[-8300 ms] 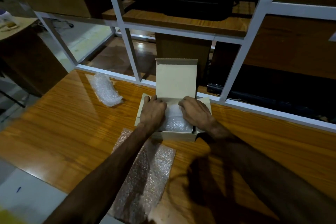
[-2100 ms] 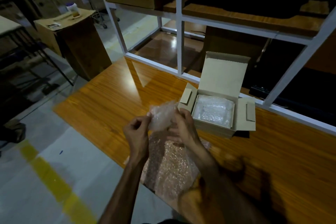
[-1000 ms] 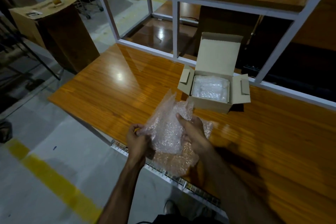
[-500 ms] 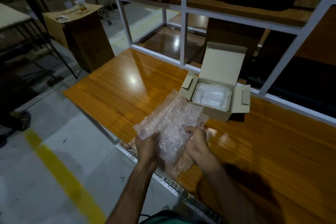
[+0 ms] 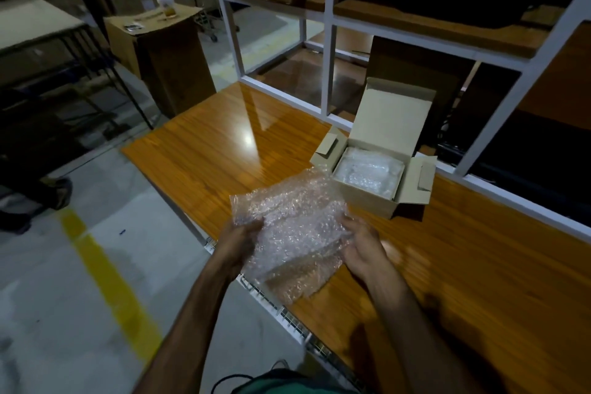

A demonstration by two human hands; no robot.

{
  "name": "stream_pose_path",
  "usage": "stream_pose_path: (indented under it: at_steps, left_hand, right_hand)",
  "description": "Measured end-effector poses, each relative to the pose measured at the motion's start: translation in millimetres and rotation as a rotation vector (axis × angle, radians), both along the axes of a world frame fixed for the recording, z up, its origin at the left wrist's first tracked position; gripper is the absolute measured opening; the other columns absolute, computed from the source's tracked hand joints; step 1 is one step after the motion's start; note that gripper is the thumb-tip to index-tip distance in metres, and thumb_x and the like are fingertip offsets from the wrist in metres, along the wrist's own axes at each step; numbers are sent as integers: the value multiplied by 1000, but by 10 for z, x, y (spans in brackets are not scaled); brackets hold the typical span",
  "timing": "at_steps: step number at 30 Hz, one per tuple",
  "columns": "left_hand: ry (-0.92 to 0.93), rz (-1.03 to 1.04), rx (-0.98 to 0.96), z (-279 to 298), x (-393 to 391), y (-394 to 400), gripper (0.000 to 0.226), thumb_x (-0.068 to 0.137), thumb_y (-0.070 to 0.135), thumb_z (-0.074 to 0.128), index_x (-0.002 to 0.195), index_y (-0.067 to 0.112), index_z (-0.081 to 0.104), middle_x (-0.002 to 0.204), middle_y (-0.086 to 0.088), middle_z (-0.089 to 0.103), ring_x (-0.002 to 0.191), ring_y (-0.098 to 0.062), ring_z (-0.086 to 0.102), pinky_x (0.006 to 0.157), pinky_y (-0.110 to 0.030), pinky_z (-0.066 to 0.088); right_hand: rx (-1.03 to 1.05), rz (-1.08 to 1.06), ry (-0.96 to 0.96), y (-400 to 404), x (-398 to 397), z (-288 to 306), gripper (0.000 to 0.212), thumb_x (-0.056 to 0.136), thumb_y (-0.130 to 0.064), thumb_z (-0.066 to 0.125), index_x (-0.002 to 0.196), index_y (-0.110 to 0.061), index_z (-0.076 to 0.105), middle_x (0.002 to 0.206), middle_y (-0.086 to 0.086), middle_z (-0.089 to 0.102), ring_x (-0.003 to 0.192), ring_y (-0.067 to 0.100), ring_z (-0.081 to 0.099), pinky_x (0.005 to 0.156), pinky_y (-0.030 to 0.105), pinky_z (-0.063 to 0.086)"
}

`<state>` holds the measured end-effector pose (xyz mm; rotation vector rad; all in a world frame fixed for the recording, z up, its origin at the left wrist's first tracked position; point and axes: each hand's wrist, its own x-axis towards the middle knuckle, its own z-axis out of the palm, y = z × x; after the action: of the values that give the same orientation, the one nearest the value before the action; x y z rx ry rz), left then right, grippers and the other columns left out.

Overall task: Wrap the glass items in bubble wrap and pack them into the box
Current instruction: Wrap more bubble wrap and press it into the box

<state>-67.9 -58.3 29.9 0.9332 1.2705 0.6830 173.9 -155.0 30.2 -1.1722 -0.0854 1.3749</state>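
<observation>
1. I hold the bubble wrap [image 5: 289, 227] spread above the counter's [image 5: 479, 281] near edge, the left hand [image 5: 238, 241] and right hand [image 5: 363, 246] each pinching a side.
2. Whether glass sits inside, I cannot tell.
3. I should keep the folds snug.
4. The open box [image 5: 375, 184] at 1 o'clock already holds a wrapped bundle [image 5: 367, 171].

Two bare hands are in view, the left hand [image 5: 238, 245] and the right hand [image 5: 363, 245], at the lower centre of the frame. They share one loose sheet of bubble wrap [image 5: 292, 227]. One open cardboard box [image 5: 374, 179] sits right of centre, with one bubble-wrapped bundle [image 5: 367, 173] inside. One wooden table [image 5: 479, 265] carries it. One tall carton [image 5: 169, 57] stands at upper left, with one small jar [image 5: 166, 5] on top. One yellow floor stripe [image 5: 108, 281] runs at lower left.
</observation>
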Motion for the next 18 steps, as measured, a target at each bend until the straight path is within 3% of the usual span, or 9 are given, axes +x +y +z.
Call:
stream_pose_path:
  at_steps: [2,4,6,9,11,14,18]
  left_hand:
    - [82,49,89,19,30,-13,23,97,18,74,114,2,72,113,-29,71,91,-36,63,82,-52,54]
    - [184,99,188,40,65,-23,24,95,19,77,111,1,72,105,-23,75,91,-35,70,82,-50,58]
    - [306,114,282,85,97,1,28,90,21,83,113,8,73,108,-10,77,98,-33,74,89,-51,62]
    - [469,144,378,142,138,-4,57,82,18,86,134,9,63,121,-8,72,105,-29,69,90,-48,60]
    - [492,189,456,214,210,-80,52,81,8,81,127,12,57,112,-8,68,96,-28,67,79,-44,59]
    - [440,181,561,279,369,-264,44,83,1,76,116,14,51,100,-1,62,87,-17,62,67,-32,51]
    - [349,113,711,254,669,-486,30,88,-2,73,106,16,56,96,6,62,85,-4,62,68,-19,52]
  right_hand:
    - [-14,38,-184,-68,-14,-25,31,94,-13,77,124,-6,70,119,16,78,99,35,77,88,54,62]
    - [14,68,-322,-152,-43,-30,21,96,-10,75,117,-7,73,112,12,80,95,31,78,80,47,63]
    - [33,67,-435,-210,-67,-47,18,96,-10,75,114,-9,74,106,8,81,99,31,78,87,52,64]
    - [-30,55,-611,-250,-107,-86,14,96,-18,77,110,-18,76,98,-1,81,91,22,79,88,55,64]
    - [-84,42,-741,-259,-122,-108,10,94,-29,79,104,-29,76,94,-9,80,88,16,78,85,53,64]
    - [-125,49,-885,-248,-165,-134,11,93,-32,78,104,-33,74,96,-12,77,90,10,74,83,49,64]
    - [-126,96,-878,-207,-233,-92,21,97,-30,74,117,-30,69,109,-10,74,91,10,74,76,45,67]
